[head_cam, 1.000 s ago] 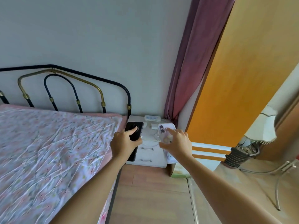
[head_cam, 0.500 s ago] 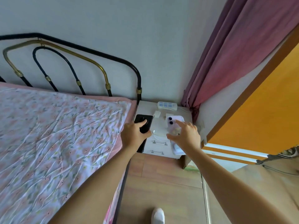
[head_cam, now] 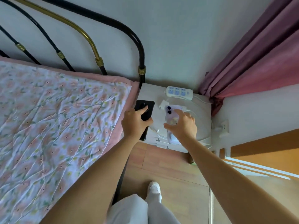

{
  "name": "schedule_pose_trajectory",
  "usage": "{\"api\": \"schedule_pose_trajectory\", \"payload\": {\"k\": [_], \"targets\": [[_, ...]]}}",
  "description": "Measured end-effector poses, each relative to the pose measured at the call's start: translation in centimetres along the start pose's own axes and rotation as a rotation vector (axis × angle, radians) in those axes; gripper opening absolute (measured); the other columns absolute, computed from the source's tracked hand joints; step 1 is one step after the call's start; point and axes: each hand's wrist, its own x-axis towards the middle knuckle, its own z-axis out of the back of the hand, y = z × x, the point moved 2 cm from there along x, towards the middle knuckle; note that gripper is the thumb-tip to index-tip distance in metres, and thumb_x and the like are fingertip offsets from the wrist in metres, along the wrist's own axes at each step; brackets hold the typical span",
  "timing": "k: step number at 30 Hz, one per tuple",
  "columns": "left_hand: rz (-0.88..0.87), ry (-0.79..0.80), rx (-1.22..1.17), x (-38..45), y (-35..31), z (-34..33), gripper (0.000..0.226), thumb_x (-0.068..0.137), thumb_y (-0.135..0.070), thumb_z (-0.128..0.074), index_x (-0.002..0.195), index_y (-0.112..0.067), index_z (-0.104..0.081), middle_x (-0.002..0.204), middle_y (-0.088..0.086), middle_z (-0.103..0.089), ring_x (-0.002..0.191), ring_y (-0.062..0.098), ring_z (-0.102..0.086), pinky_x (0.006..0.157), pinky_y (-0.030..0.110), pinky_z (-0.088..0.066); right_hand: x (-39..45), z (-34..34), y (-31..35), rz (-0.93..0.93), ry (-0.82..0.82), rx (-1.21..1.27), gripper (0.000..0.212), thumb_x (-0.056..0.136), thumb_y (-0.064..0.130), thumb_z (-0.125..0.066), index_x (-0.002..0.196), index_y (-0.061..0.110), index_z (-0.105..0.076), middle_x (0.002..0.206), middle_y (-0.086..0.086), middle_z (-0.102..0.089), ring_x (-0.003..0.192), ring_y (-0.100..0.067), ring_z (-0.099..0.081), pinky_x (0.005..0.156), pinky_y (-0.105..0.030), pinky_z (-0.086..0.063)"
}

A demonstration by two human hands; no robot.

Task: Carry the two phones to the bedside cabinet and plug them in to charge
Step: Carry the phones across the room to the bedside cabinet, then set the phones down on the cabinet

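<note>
cabinet top (head_cam: 149, 92): bare strip along bed side, open to a hand | rear: power strip (head_cam: 179, 92) lay across it | centre/right: white cables (head_cam: 199, 101) looped over surface | left: bedpost (head_cam: 142, 62) and mattress edge (head_cam: 129, 88) closed it in | right: curtain (head_cam: 252, 62) and wall blocked.

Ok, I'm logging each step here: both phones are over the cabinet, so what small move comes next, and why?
Probably lower both phones onto the cabinet top. The left hand grips the black phone, the right hand the lilac phone, so neither hand is free for the white cables by the power strip.
</note>
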Motion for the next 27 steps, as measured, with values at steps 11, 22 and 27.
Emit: {"api": "schedule_pose_trajectory", "payload": {"k": [11, 22, 27], "targets": [[0.058, 0.164, -0.014, 7.4, 6.7, -11.0, 0.056, 0.071, -0.041, -0.069, 0.125, -0.035, -0.058, 0.099, 0.000, -0.064, 0.090, 0.023, -0.058, 0.063, 0.033, -0.052, 10.2, -10.6, -2.4, -0.168, 0.104, 0.004, 0.070, 0.069, 0.041, -0.075, 0.130, 0.022, -0.045, 0.123, -0.007, -0.054, 0.113, -0.027, -0.048, 0.072, -0.031, -0.041], [0.039, 0.261, 0.038, 12.0, 11.1, -17.2, 0.056, 0.072, -0.042, -0.067, 0.126, -0.036, -0.057, 0.103, -0.001, -0.061, 0.089, 0.023, -0.056, 0.055, 0.025, -0.041, 15.6, -18.7, -3.4, -0.285, 0.126, -0.011, 0.071, 0.070, 0.043, -0.076, 0.131, 0.022, -0.045, 0.123, -0.007, -0.054, 0.112, -0.026, -0.049, 0.071, -0.027, -0.038], [0.055, 0.233, 0.082, 14.4, 11.5, -19.3, 0.053, 0.073, -0.039, -0.068, 0.125, -0.037, -0.058, 0.104, 0.000, -0.062, 0.091, 0.023, -0.057, 0.053, 0.025, -0.041, 17.5, -20.6, -4.2, -0.347, 0.127, -0.004, 0.071, 0.068, 0.048, -0.077, 0.126, 0.022, -0.046, 0.122, -0.007, -0.052, 0.113, -0.026, -0.048, 0.077, -0.033, -0.047]]}}
